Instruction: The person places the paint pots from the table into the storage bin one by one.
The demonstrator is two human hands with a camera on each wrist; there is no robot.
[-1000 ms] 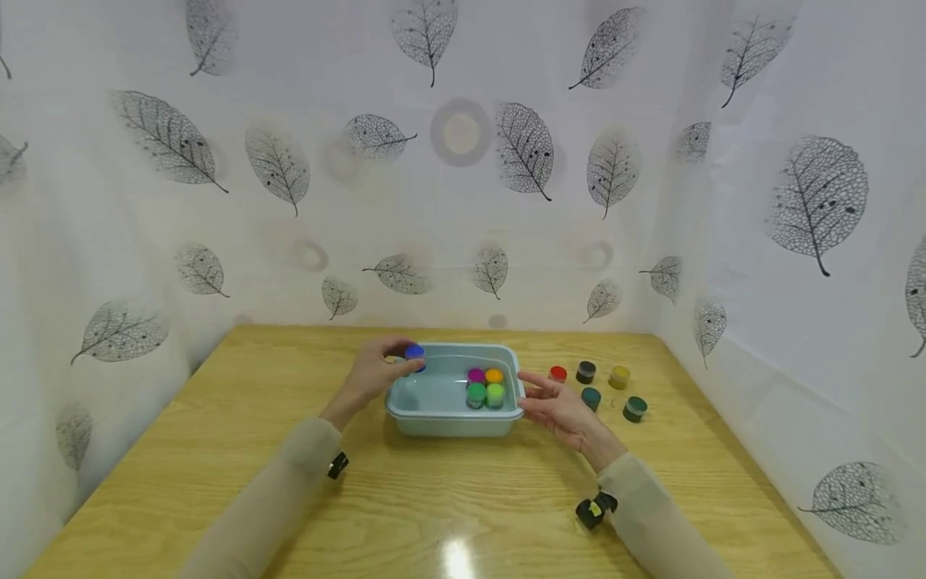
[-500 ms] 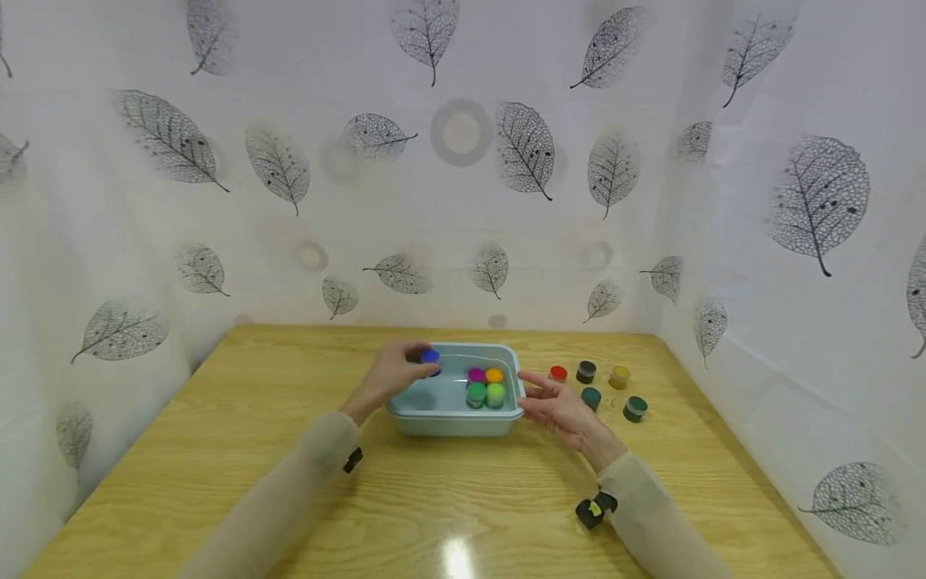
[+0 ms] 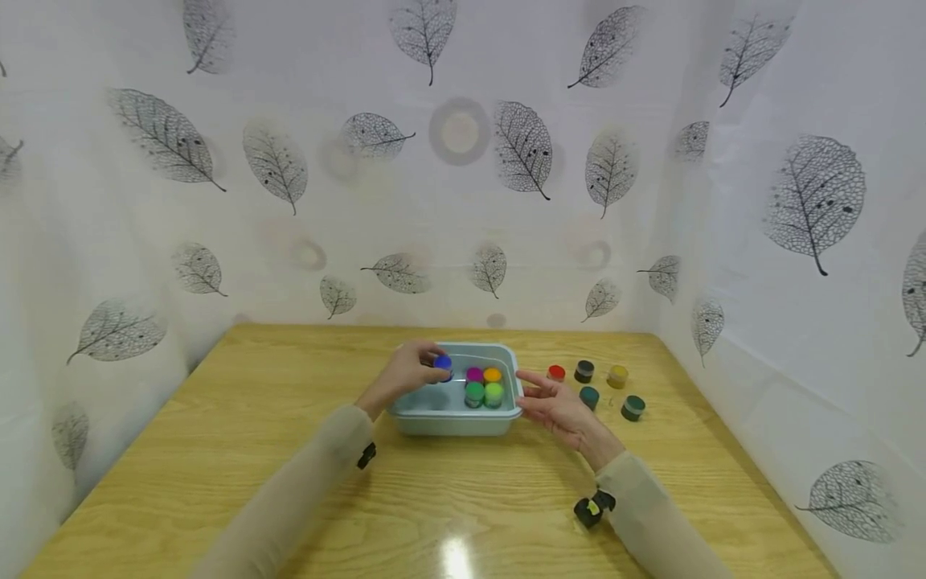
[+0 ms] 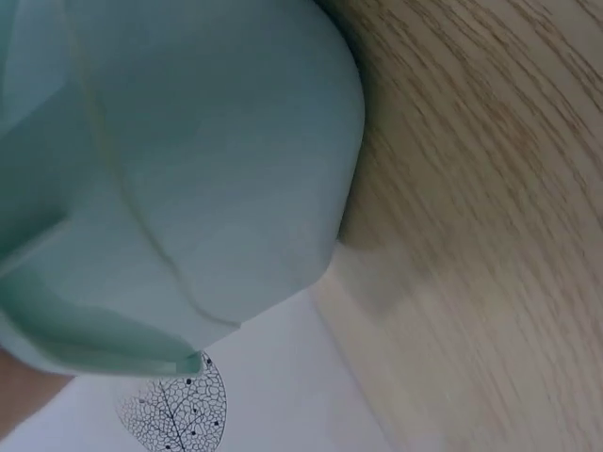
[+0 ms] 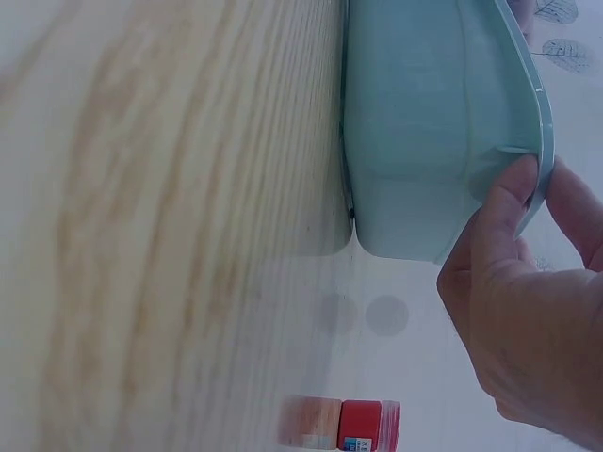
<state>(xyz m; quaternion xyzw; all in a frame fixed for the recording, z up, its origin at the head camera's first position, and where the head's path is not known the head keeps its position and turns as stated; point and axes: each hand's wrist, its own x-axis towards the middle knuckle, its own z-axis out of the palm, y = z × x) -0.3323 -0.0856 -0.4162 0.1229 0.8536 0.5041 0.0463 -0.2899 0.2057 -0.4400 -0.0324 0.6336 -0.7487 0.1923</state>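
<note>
My left hand (image 3: pixel 407 373) holds a small paint jar with a blue lid (image 3: pixel 443 367) between thumb and fingers, over the left half of a pale blue plastic bin (image 3: pixel 452 425). Inside the bin, on its right side, stand jars with purple (image 3: pixel 474 375), orange (image 3: pixel 493 375), green (image 3: pixel 474 393) and light green (image 3: pixel 493 394) lids, close together. At the bin's right end my right hand (image 3: pixel 560 412) grips the rim; the right wrist view shows the thumb (image 5: pixel 516 188) on one side and fingers on the other. The left wrist view shows mostly the bin's outer wall (image 4: pixel 217 169).
Right of the bin, on the wooden table (image 3: pixel 289 394), stand jars in red (image 3: pixel 555 373), black (image 3: pixel 584 371), yellow (image 3: pixel 617 376), teal (image 3: pixel 589 397) and dark green (image 3: pixel 633 408). A leaf-printed curtain (image 3: pixel 463 201) hangs behind the table and along its sides.
My left hand has carried the blue-lidded jar rightward and slightly down, from the bin's left rim to nearer the grouped jars. The right hand stays at the rim.
</note>
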